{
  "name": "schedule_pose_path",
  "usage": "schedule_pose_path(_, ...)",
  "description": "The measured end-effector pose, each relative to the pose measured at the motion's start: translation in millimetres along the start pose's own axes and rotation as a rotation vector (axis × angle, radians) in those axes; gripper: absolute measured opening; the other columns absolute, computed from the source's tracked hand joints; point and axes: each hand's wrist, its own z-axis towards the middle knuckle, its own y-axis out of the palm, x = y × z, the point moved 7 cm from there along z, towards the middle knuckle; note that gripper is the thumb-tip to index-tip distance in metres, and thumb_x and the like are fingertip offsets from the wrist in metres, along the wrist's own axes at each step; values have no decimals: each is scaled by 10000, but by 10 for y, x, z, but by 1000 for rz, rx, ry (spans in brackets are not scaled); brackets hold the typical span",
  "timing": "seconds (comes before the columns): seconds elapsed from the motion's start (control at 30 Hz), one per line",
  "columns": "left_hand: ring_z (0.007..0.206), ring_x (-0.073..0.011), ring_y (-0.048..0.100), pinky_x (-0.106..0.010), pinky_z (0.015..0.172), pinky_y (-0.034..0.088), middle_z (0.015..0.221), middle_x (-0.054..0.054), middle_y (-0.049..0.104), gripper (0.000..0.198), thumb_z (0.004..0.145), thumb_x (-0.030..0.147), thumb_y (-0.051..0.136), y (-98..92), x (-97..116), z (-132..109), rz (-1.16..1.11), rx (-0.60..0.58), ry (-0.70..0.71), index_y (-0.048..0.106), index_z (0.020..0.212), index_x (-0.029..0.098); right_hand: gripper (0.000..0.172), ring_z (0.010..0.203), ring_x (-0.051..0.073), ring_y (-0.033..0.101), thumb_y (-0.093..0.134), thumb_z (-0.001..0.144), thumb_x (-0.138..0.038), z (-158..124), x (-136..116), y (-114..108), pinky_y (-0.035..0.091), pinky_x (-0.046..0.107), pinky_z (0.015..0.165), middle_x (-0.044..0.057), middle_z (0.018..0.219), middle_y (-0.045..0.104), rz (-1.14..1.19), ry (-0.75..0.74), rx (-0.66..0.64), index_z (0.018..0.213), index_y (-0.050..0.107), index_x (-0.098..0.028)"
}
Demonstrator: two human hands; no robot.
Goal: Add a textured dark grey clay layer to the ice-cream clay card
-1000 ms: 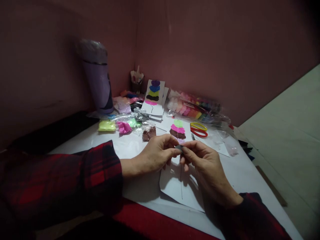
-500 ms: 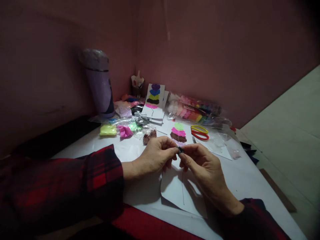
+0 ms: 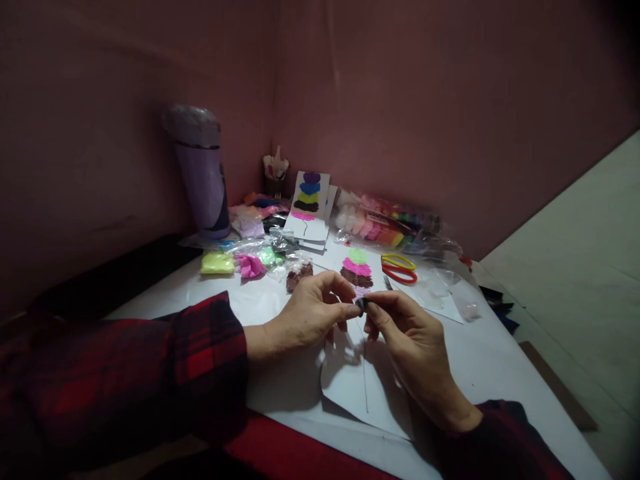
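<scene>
Between the fingertips of my left hand (image 3: pixel 315 310) and my right hand (image 3: pixel 407 333) is a small black lump of modelling clay (image 3: pixel 361 305). Both hands pinch it, held over a white sheet of paper (image 3: pixel 345 383). Down the lower part of that sheet runs a thin drawn line (image 3: pixel 365 380). Higher up the paper are stacked textured bands of green, pink, brown and lilac clay (image 3: pixel 357 270). My fingers hide part of the lilac band. Close beyond my right fingers lies the tip of a small metal fork (image 3: pixel 387 283).
Scissors with yellow and red handles (image 3: pixel 399 268) lie behind my right hand. Clay packets, yellow (image 3: pixel 217 263), pink (image 3: pixel 251 266) and brown (image 3: pixel 299 275), sit to the left. A lilac tumbler (image 3: pixel 203 187) stands near the wall. Another clay-decorated card (image 3: pixel 307 207) leans at the back.
The black clay has shifted slightly between my fingertips, and my left fingers have opened a little around it. The view has moved slightly.
</scene>
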Motion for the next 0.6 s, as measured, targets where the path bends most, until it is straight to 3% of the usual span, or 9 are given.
schedule_pose_path(0.1, 518, -91, 565, -180, 378, 435, 768, 7, 600, 332, 654, 253, 770, 5, -23, 8, -23, -6, 15, 580, 903, 144, 127, 571, 132, 579, 558, 920, -241, -29, -61, 24, 509, 296, 568, -8, 699, 607, -71, -110, -38, 986, 663, -213)
schedule_pose_path(0.23, 504, -94, 552, -183, 412, 445, 613, 15, 576, 249, 708, 284, 735, 34, -80, 31, -14, -60, -26, 606, 840, 116, 185, 635, 155, 636, 609, 888, -250, -44, -87, 40, 544, 307, 589, 8, 799, 654, -87, -176, -60, 1072, 611, -233)
schedule_pose_path(0.4, 405, -89, 512, -199, 398, 429, 503, 16, 564, 311, 713, 379, 749, 67, -117, 35, -85, -140, -55, 601, 770, 112, 128, 693, 167, 656, 676, 842, -222, -43, -96, 39, 556, 314, 646, 12, 830, 664, -198, -223, -49, 963, 634, -235)
schedule_pose_path(0.5, 448, -106, 565, -213, 421, 461, 570, -17, 605, 392, 750, 487, 710, 75, -138, 19, -139, -163, -87, 607, 756, 109, 107, 613, 133, 627, 651, 864, -200, -40, -93, 17, 542, 282, 580, -1, 815, 648, -138, -219, -36, 963, 633, -238)
schedule_pose_path(0.6, 499, -118, 606, -218, 430, 474, 673, -36, 643, 402, 735, 490, 732, 76, -145, -3, -206, -166, -123, 621, 802, 109, 113, 656, 148, 644, 655, 857, -181, -46, -120, 20, 553, 298, 620, 10, 825, 656, -127, -248, -51, 956, 643, -235)
